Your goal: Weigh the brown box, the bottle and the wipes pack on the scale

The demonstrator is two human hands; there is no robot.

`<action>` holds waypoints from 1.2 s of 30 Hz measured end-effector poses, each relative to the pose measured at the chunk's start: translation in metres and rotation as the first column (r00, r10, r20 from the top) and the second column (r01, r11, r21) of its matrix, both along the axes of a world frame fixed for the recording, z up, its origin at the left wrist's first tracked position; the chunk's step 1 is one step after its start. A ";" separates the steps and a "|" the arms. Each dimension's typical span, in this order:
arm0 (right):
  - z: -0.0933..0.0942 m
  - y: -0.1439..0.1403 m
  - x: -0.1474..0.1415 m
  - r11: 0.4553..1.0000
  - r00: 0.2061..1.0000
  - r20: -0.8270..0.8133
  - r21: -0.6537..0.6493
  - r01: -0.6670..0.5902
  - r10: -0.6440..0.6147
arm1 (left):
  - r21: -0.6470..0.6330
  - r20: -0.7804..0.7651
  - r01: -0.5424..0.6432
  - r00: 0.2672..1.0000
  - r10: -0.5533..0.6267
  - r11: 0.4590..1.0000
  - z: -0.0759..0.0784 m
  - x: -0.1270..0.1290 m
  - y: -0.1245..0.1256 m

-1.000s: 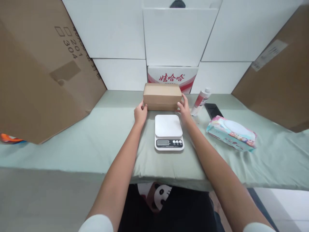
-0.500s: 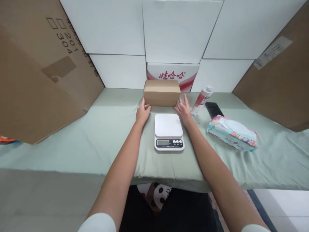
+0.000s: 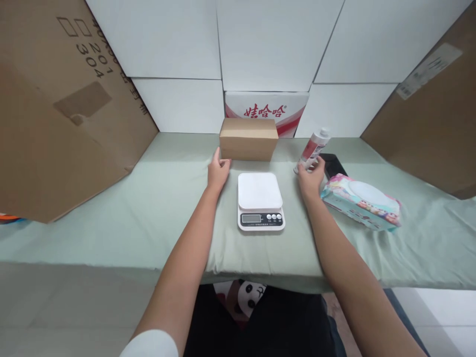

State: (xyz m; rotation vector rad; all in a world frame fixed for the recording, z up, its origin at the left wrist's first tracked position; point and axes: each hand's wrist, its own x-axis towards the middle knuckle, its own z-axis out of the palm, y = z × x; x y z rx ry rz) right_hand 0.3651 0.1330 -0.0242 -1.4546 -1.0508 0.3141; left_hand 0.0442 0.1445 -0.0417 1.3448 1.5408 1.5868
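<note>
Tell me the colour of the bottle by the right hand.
The bottle is white with a red label and a white cap, seen in the head view.

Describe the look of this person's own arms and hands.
Both forearms are bare from above the elbow down. A short white sleeve edge shows on the left upper arm at the bottom of the view. The left hand and right hand are bare: no gloves, rings, watch or bracelet visible.

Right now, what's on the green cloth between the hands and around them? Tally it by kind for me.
Small brown cardboard box: 1
White kitchen scale: 1
Red and white tube: 1
Wet wipes pack: 1
Black phone: 1
Total: 5

The left hand lies open beside the box; the right hand reaches the tube's base.
</note>
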 end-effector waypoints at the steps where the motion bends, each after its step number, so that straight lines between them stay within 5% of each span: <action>1: -0.006 0.006 0.002 1.000 1.000 -0.004 -0.007 -0.024 0.024 | -0.022 0.011 -0.010 1.000 0.010 1.000 0.003 0.001 -0.003; 6: -0.010 0.011 0.007 0.998 0.998 0.002 0.008 -0.060 0.060 | -0.054 0.024 -0.043 0.999 0.044 0.998 0.016 0.003 -0.014; 9: 0.002 0.000 0.000 0.959 0.961 -0.024 0.071 -0.274 0.277 | -0.013 0.034 -0.070 0.997 0.071 0.997 0.018 0.003 -0.017; 13: 0.024 -0.028 -0.027 0.736 0.740 -0.024 0.124 -0.665 0.672 | 0.005 0.056 -0.120 0.991 0.119 0.993 0.015 0.001 -0.016; 16: 0.036 -0.051 -0.050 0.601 0.604 0.040 0.066 -0.796 0.796 | 0.005 0.087 -0.144 0.986 0.143 0.990 0.013 -0.001 -0.014; 19: 0.040 -0.064 -0.062 0.535 0.529 0.124 -0.023 -0.844 0.840 | 0.014 0.114 -0.152 0.982 0.149 0.988 0.014 -0.001 -0.014; 28: 0.040 -0.066 -0.064 0.550 0.515 0.215 -0.155 -0.821 0.830 | 0.016 0.135 -0.146 0.981 0.143 0.989 0.015 -0.001 -0.016; 36: 0.051 -0.058 -0.039 0.701 0.669 0.258 -0.043 -0.712 0.697 | 0.027 0.135 -0.201 0.971 0.196 0.979 0.022 0.000 -0.018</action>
